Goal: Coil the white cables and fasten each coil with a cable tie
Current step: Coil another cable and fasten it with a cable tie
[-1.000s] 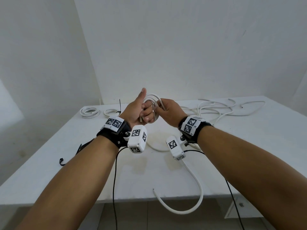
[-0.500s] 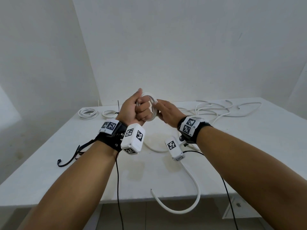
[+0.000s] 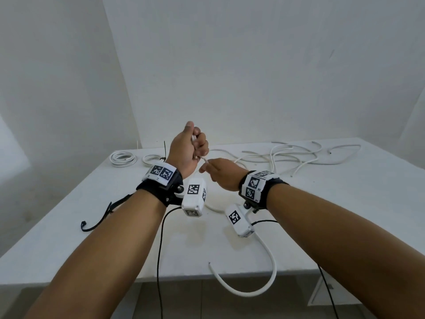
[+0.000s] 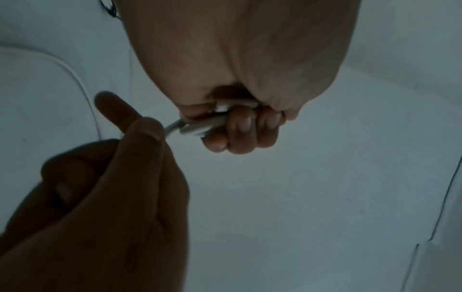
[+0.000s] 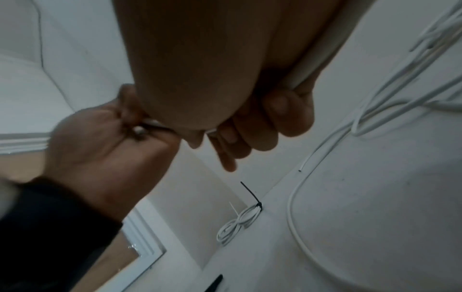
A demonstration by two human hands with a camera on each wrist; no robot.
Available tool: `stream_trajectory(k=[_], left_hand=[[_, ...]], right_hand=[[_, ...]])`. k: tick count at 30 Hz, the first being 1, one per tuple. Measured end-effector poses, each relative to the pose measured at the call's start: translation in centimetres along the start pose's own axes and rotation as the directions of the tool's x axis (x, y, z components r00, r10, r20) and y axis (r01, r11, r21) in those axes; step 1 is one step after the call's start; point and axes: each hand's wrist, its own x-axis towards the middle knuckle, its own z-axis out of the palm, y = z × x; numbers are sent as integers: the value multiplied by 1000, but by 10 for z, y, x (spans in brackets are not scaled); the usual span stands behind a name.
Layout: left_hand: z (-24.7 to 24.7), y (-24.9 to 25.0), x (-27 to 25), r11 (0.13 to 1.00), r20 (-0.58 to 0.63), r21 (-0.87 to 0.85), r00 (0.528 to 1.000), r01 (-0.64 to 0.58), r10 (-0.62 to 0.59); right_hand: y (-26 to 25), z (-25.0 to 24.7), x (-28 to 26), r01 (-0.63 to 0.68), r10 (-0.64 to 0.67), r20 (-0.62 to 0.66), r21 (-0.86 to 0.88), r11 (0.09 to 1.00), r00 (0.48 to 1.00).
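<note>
Two finished coils [image 3: 123,158] already lying at the far left of the table [image 3: 345,203], one fastened with a black cable tie [image 3: 164,148] sticking upward. Holds a third, small coil [image 4: 207,124] raised above the table in the left hand [image 3: 186,150], fingers curled tight round the loops, thumb up. Pinches the same white cable [image 3: 272,270] just beside that fist with the right hand [image 3: 224,173], thumb against forefinger, other fingers loosely folded. Trails from there under the right wrist, across the table and over the near edge in a hanging loop, ending in a free cut end. Leaves more loose cables [image 3: 299,155] tangled at the far right, well apart from both hands.

Looks light and springy rather than limp: keeps broad curves on the table, so likely to fight a tight coil and spring open under any slack grip. Seems smooth-jacketed too, so apt to slide through a light pinch. Best taken close to the coil, feeding short lengths and trapping each new loop under the left fingers before reaching again. Judging by the long tail, only partway through this coil, with no tie on it yet. Worth minding the dangling end, liable to drag or snag on the table edge.
</note>
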Motion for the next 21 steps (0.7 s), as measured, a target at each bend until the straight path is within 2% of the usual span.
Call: stream_trajectory(k=[2, 4, 7, 8, 9, 11, 12, 13, 14, 17, 19, 21], left_hand=[[-7, -5, 4, 981, -101, 179, 991, -75, 94], [-19, -9, 7, 902, -158, 421, 972, -92, 174], [-31, -16, 1, 795, -163, 607, 981, 17, 104], [-31, -18, -3, 728, -128, 684, 990, 43, 63], [-32, -19, -7, 615, -90, 787, 996, 57, 22], [-32, -20, -14, 333, -37, 941, 996, 64, -85], [-31, -18, -18, 260, 1, 965, 989, 39, -149], [-30, -17, -20, 257, 41, 966, 978, 14, -206], [-30, -16, -22, 302, 61, 953, 965, 20, -256], [-25, -12, -24, 539, 29, 825, 940, 170, -341], [-22, -13, -20, 634, 31, 741, 932, 220, -360], [-21, -11, -18, 713, 103, 655, 905, 251, -413]], right_hand=[[-4, 7, -1, 29, -19, 61, -164, 986, 998], [-6, 13, -4, 49, -20, 108, -274, 960, 994], [-6, 12, -8, 116, -91, 96, -305, 945, 991], [-7, 8, -8, 138, -121, 75, -298, 944, 990], [-9, 3, -8, 161, -151, 56, -291, 943, 987], [-12, -6, -6, 198, -199, 19, -246, 949, 980], [-14, -11, -6, 213, -219, -5, -204, 955, 976], [-15, -15, -5, 223, -232, -39, -159, 962, 972], [-15, -17, -5, 226, -235, -67, -120, 967, 970], [-11, -25, -5, 229, -230, -131, -28, 973, 964], [-9, -31, -5, 250, -237, -198, 42, 967, 951], [-7, -37, -4, 258, -216, -270, 130, 957, 938]])
